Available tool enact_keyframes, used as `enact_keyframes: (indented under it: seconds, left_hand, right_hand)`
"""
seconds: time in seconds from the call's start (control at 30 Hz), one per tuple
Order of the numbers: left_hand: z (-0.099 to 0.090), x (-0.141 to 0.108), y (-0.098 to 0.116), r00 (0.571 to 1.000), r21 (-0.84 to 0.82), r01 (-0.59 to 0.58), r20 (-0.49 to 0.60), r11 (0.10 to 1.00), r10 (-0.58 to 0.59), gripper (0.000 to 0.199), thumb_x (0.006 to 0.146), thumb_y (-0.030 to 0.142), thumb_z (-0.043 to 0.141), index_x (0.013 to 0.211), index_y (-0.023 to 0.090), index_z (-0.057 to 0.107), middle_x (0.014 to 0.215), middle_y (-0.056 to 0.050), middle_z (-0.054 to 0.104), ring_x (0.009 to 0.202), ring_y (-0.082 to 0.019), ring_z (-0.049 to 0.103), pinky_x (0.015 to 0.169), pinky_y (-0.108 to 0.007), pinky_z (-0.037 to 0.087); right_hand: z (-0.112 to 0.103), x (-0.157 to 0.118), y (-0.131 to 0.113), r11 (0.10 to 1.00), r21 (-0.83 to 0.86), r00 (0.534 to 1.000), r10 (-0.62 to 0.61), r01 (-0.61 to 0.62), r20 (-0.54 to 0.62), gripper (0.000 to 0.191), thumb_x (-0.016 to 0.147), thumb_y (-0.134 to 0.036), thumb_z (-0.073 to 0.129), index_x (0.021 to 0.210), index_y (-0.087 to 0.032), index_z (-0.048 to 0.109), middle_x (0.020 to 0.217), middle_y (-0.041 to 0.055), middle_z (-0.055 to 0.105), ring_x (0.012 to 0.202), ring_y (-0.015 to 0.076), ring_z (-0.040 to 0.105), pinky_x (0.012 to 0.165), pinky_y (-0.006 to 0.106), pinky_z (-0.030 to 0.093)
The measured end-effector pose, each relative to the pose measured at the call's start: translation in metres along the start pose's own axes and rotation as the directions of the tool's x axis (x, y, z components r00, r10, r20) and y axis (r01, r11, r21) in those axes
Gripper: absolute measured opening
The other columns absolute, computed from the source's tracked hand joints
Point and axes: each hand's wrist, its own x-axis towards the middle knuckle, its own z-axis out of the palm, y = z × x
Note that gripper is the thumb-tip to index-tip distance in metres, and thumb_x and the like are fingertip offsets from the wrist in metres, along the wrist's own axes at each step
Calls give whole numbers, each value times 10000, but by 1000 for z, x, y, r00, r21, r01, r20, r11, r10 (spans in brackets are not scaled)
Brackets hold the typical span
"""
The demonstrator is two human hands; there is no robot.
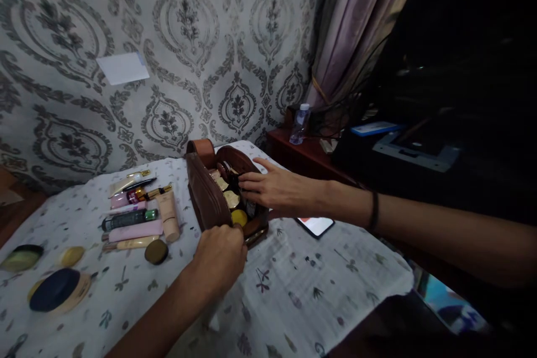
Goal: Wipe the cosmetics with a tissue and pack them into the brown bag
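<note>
Left hand (222,253) pinches the brown bag's (206,194) near end, right hand (274,185) spread over its opening.

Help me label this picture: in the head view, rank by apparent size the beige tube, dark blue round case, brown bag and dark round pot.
1. Brown bag
2. Dark blue round case, perhaps helped by nearness
3. Beige tube
4. Dark round pot

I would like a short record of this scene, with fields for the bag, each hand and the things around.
Bag: brown, open, round yellowish items inside
Left hand: closed on the bag's near end
Right hand: at the bag's opening, fingers extended
Left of bag: tubes, round containers
Right of bag: phone, partly hidden
Underneath: white patterned cloth
Beyond: clear bottle
</note>
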Motion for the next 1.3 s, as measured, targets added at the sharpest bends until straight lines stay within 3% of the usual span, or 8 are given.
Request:
enact_keyframes:
  seconds: [0.07, 0.27, 0.5, 0.7, 0.9, 1.03, 1.13, 1.3]
  left_hand:
    - [1, -1, 0, 1000, 7, 10, -5, 1000, -10, 278, 932, 206, 419, 1043, 121, 660, 965, -181, 737, 922, -337, 727, 788, -453, 559]
    - [6, -2, -3, 999, 17, 10, -42, 1000, -10, 301, 940, 207, 391, 1087, 120, 638, 927, -170, 735, 894, -339, 731, 763, -448, 559]
    - [5, -6, -3, 999, 53, 29, -17, 998, -28, 324, 958, 223, 387, 1188, 118, 591, 909, -162, 744, 871, -338, 737, 748, -453, 564]
    - [4, -11, 0, 997, 105, 73, 25, 992, -76, 377, 984, 231, 356, 1301, 99, 511, 884, -158, 753, 849, -327, 743, 746, -445, 562]
    - [-4, -5, 5, 994, 110, 91, 55, 990, -97, 285, 973, 250, 400, 1096, 112, 617, 953, -177, 737, 917, -330, 727, 766, -437, 553]
    - [-7, -1, 5, 991, 97, 86, 93, 992, -96, 268, 968, 243, 404, 1038, 125, 634, 975, -167, 732, 920, -326, 720, 777, -439, 542]
    - [-5, -2, 4, 991, 66, 101, 83, 993, -106, 260, 975, 242, 406, 1075, 144, 625, 987, -138, 733, 946, -303, 712, 807, -427, 534]
    - [-3, -3, 4, 990, 39, 113, 80, 993, -116, 257, 976, 212, 400, 1085, 149, 625, 1040, -133, 732, 988, -285, 705, 847, -426, 531]
  right_hand:
    - [-4, 7, 4, 1000, -19, 999, -5, 6, 48, 429, 770, -469, 768, 1045, -150, 684, 1161, 111, 656, 1197, 308, 496, 1030, 504, 251]
    - [-9, 17, 5, 999, -37, 989, 42, -37, 145, 341, 775, -465, 766, 894, -150, 711, 1077, 83, 655, 1047, 271, 553, 947, 457, 303]
    - [-3, 12, 6, 998, -16, 993, 64, -63, 103, 358, 783, -492, 757, 916, -163, 708, 1069, 83, 634, 1075, 275, 510, 917, 427, 294]
    - [-6, 7, 4, 997, 40, 994, 67, -71, 92, 276, 811, -412, 749, 918, -162, 703, 1092, 97, 629, 1076, 284, 512, 926, 432, 301]
    - [3, 2, 3, 994, 75, 996, 74, -77, 43, 332, 793, -408, 769, 990, -149, 704, 1172, 122, 591, 1180, 327, 473, 1000, 486, 299]
    - [4, 4, 0, 998, 67, 1000, 10, -9, -8, 241, 800, -323, 756, 968, -154, 720, 1177, 119, 608, 1262, 352, 434, 1087, 556, 208]
    - [3, 15, -6, 994, 75, 997, -79, 79, -4, 221, 792, -306, 763, 953, -158, 727, 1165, 104, 639, 1291, 340, 432, 1114, 547, 177]
    - [3, 40, -18, 973, 179, 962, -181, 145, 204, 276, 765, -330, 781, 965, -145, 734, 1058, 82, 704, 1090, 267, 565, 970, 421, 338]
